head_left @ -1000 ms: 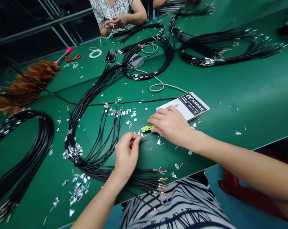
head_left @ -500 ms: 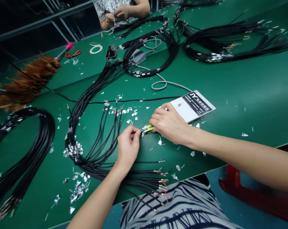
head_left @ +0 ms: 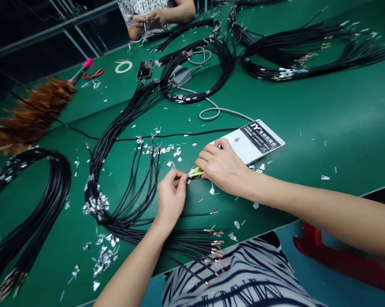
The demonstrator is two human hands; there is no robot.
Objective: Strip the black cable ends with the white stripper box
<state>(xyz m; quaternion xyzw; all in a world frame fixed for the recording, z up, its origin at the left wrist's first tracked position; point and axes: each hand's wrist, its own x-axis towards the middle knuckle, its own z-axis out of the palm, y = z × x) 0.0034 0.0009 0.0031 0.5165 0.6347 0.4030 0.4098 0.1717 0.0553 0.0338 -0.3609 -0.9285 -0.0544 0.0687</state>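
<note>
Green tabletop (head_left: pixel 314 123) lies beneath your hands. Your left hand (head_left: pixel 172 194) pinches a cable end (head_left: pixel 179 177), mostly hidden by your fingers; your right hand (head_left: pixel 223 168) is wrapped around yellow-green pliers (head_left: pixel 197 171), their tips at your left fingertips. Beyond sits a white box (head_left: pixel 242 150); to your left curves a black cable bundle (head_left: pixel 98 157).

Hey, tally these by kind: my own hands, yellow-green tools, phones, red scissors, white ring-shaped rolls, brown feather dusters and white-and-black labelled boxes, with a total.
Your own, left hand and right hand: 2
Yellow-green tool: 1
Phone: 1
Red scissors: 1
White ring-shaped roll: 1
Brown feather duster: 1
Labelled box: 1
Total: 8
</note>
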